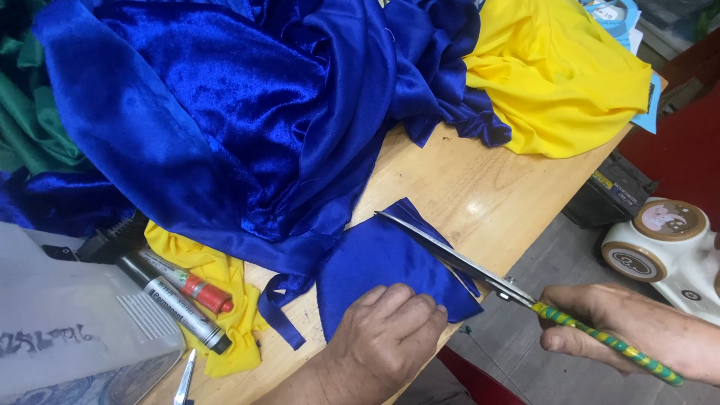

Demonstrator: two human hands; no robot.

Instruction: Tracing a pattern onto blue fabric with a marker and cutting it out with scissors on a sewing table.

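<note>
My left hand (382, 330) presses flat on a small piece of blue satin cloth (375, 259) lying on the wooden table (480, 187). My right hand (615, 326) grips the green-and-yellow wrapped handles of a pair of scissors (457, 259). The long steel blades lie open across the upper right edge of the blue piece, tips pointing up and left. A large heap of blue velvet and satin fabric (225, 112) covers the table behind it.
Yellow fabric (555, 75) lies at the back right and a yellow scrap (225, 315) at the left. Two marker pens (184, 296) rest on the scrap. Green cloth (30, 112) lies far left. A white machine (664, 247) stands on the floor at right.
</note>
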